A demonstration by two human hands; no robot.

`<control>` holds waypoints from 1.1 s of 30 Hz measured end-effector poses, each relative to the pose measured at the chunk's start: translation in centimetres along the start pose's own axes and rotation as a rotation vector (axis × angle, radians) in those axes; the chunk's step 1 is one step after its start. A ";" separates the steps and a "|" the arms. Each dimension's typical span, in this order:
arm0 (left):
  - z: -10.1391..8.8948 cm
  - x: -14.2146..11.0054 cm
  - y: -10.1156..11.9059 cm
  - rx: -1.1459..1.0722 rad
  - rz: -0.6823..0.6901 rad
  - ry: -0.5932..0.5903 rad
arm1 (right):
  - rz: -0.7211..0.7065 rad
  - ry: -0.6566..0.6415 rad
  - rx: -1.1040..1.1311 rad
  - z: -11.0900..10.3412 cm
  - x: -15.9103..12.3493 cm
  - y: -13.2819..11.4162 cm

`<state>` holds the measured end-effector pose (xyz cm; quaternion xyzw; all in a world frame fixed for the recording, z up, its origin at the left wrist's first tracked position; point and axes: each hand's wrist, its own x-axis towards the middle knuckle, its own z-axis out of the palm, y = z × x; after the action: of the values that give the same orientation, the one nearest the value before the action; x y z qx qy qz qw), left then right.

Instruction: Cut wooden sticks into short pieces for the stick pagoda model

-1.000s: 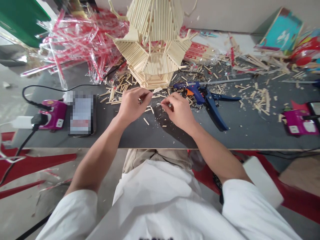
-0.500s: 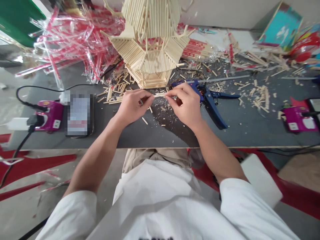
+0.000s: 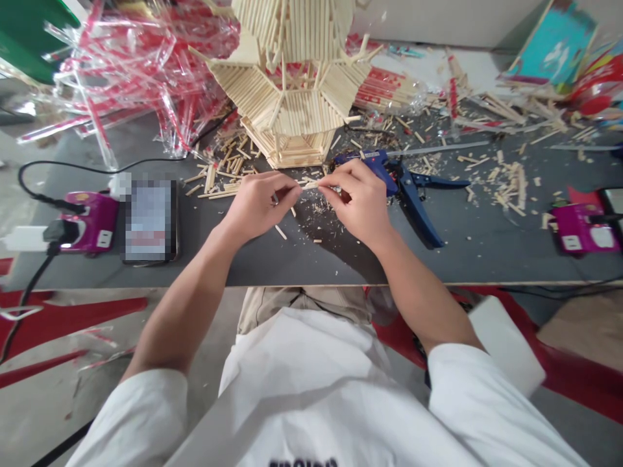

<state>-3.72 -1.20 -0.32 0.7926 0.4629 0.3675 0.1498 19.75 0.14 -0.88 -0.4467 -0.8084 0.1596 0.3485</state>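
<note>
A short pale wooden stick [image 3: 310, 185] spans the gap between my hands, just above the dark tabletop. My left hand [image 3: 263, 202] pinches its left end between thumb and fingertips. The other end sits in the pinch of my right hand [image 3: 357, 200]. Directly beyond them stands a tiered wooden-stick model [image 3: 306, 110] with flared roof panels. Beside my right hand lies a blue glue gun [image 3: 413, 201] with its handle toward me. Loose sticks [image 3: 219, 194] are scattered left of my left hand, and small chips lie below both hands.
Red-and-clear plastic wrappers [image 3: 141, 84] heap up at the back left. A phone [image 3: 150, 220] and a purple power socket [image 3: 90, 220] with cables occupy the left side. Another purple socket [image 3: 584, 228] is at the right. Stick scraps [image 3: 511, 185] litter the right half.
The view has shifted slightly. Both hands keep their pinch on the small stick, with hardly any movement; the model and glue gun stay in place.
</note>
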 end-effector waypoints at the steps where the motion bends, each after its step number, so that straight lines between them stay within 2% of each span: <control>1: 0.0 0.0 0.0 0.002 0.000 -0.001 | 0.003 -0.002 -0.004 0.0 0.0 0.0; 6: -0.1 0.0 0.1 -0.010 0.010 -0.020 | -0.002 -0.004 -0.025 0.0 -0.1 0.0; 16: -0.1 0.0 0.1 -0.003 0.043 -0.016 | -0.143 0.090 0.035 0.6 -0.2 0.8; 27: -0.2 0.0 -0.2 -0.028 0.071 0.024 | -0.070 0.072 0.130 -0.2 -0.1 1.0; 33: -0.3 0.0 -0.3 -0.017 0.100 0.048 | -0.005 0.042 0.276 0.0 -0.1 0.9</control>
<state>-4.10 -1.09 -0.25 0.8043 0.4232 0.3973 0.1270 20.36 0.53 -1.41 -0.3957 -0.7724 0.2589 0.4240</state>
